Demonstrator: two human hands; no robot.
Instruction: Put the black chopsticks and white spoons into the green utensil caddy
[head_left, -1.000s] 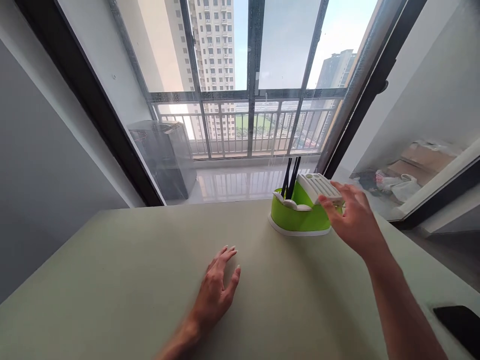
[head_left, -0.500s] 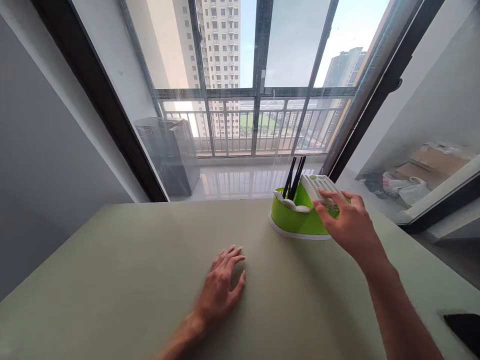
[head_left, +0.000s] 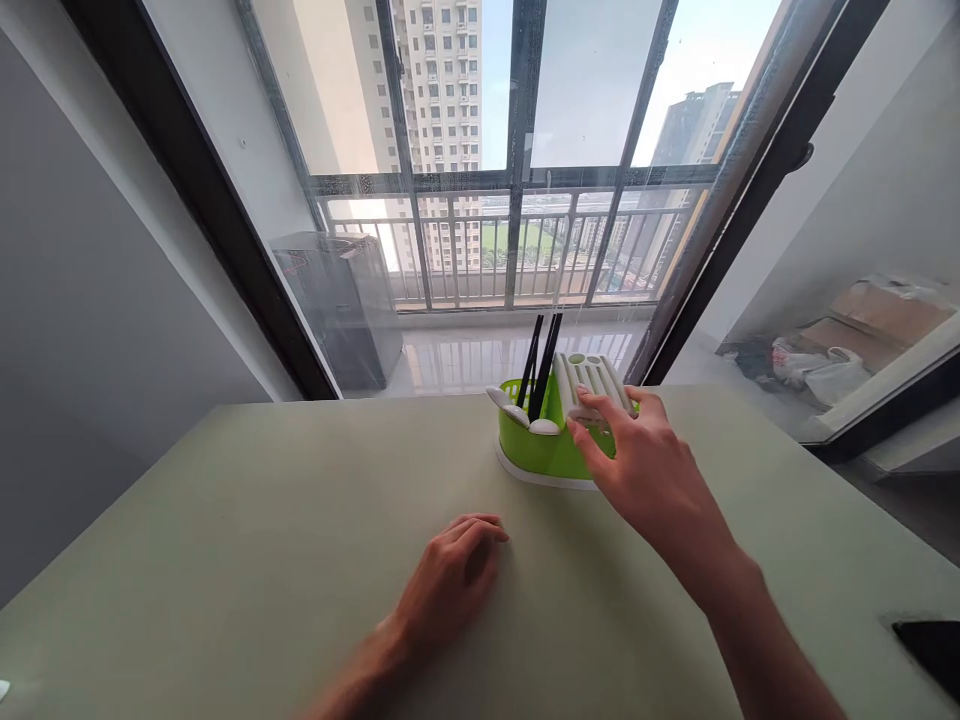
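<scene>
A bright green utensil holder [head_left: 536, 458] with a white base stands toward the far side of the table. Black chopsticks [head_left: 546, 365] stick up from its left part, and white spoons [head_left: 544, 427] hang over its front rim. Its right part has a white slotted top [head_left: 592, 382]. My right hand [head_left: 637, 445] grips the holder at this right end, fingertips on the slotted top and thumb at the front. On the tabletop, nearer to me and left of the holder, my left hand [head_left: 454, 570] rests with curled fingers and nothing visible in it.
The pale table [head_left: 300, 520] reaches to a glass door with dark frames. A black object [head_left: 934, 650] lies at the right edge, and a small white thing [head_left: 4, 690] shows at the left edge. Behind the glass are a dark cabinet-like box [head_left: 337, 310] and plastic bags [head_left: 825, 370].
My right hand has closed on the holder, which has shifted left across the table with its chopsticks and spoons. My left hand's fingers, spread before, have curled in.
</scene>
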